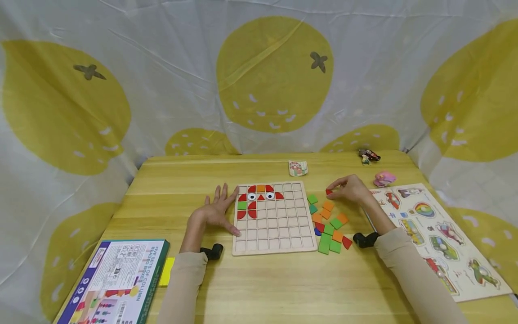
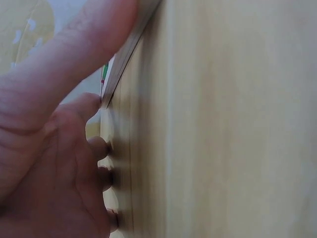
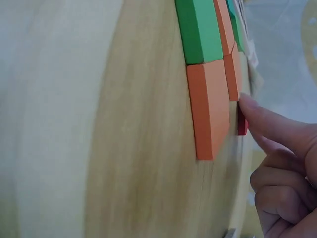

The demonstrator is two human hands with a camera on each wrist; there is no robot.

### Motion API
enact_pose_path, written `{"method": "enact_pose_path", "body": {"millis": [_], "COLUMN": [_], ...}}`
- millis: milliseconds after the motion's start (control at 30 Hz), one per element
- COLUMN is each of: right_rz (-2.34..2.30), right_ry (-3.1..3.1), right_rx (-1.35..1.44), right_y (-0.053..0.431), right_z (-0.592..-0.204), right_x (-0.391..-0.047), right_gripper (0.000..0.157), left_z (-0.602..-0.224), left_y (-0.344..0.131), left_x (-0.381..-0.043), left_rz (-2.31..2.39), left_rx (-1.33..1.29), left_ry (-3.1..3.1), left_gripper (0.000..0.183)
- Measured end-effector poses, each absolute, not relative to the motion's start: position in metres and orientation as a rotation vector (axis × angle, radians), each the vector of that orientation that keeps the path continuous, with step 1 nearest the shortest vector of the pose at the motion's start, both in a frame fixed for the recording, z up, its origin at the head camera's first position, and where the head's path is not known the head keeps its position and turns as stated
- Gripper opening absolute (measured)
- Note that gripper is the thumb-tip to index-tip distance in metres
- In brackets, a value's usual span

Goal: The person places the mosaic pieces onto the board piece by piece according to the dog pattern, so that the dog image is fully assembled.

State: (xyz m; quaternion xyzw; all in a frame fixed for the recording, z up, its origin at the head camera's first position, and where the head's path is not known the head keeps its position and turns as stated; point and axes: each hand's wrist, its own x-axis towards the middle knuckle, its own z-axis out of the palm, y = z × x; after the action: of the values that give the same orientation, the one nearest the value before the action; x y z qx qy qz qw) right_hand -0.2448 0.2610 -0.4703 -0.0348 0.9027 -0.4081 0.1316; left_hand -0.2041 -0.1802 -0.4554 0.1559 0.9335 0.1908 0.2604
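A square wooden grid board lies on the table, its upper left cells filled with red, orange and green tiles and two white eye tiles. My left hand spreads its straight fingers beside the board's left edge; the thumb and index fingertips rest at that edge. To the right of the board, my right hand pinches a small red tile between thumb and index finger. In the right wrist view this red tile is partly behind the fingertip, beyond an orange tile and a green tile.
Several loose tiles cluster by the board's right edge. Behind it lies a small pattern card. A picture puzzle board, a pink toy and small dark figures are at right. Front left holds a printed box and something yellow.
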Motion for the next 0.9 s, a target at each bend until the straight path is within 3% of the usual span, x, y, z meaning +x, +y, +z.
{"method": "enact_pose_path", "body": {"millis": [167, 567, 900], "right_rz": [-1.198, -1.395, -1.308], "right_ry": [2.660, 2.462, 2.522], "right_rx": [-0.160, -0.152, -0.097], "right_y": [0.241, 0.105, 0.094], "right_z": [-0.465, -0.458, -0.464], "right_x": [-0.240, -0.215, -0.216], "right_gripper": [0.024, 0.021, 0.021], "left_z": [-0.456, -0.460, -0.457], "left_y": [-0.179, -0.177, -0.170], "left_x": [-0.203, -0.202, -0.200], "left_rz": [0.522, 0.523, 0.510], "left_rx": [0.423, 0.424, 0.463], "left_ry": [2.529, 2.537, 2.524], "left_gripper": [0.139, 0.141, 0.139]}}
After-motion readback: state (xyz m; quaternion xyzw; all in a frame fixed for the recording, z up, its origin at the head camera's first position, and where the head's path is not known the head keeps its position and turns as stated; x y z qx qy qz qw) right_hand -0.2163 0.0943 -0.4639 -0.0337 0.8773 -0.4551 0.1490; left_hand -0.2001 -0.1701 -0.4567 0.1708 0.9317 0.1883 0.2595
